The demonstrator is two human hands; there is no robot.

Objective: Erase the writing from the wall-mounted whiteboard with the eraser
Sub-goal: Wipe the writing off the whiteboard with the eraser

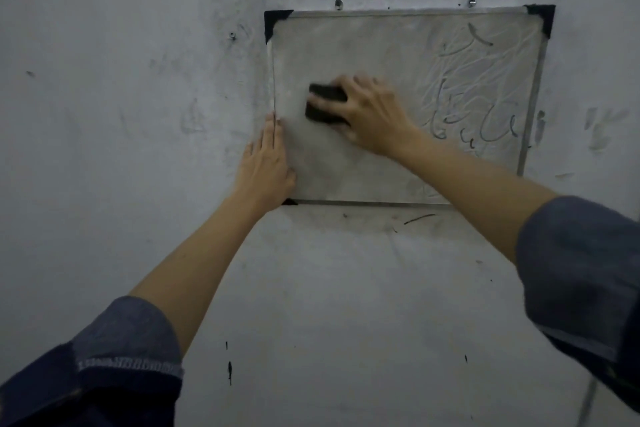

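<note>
A small whiteboard [363,45] with a metal frame and black corner caps hangs on the grey wall. My right hand [372,113] grips a black eraser [323,103] and presses it against the board's left half, which looks smeared grey. Dark handwriting [464,114] and swirled wipe marks cover the right half. My left hand [265,165] lies flat with straight fingers on the board's lower left edge, half on the wall.
The wall [121,114] around the board is scuffed and smudged with marker streaks. Screws [338,4] sit in the wall just above the frame. Dark blue sleeves cover both forearms at the bottom corners.
</note>
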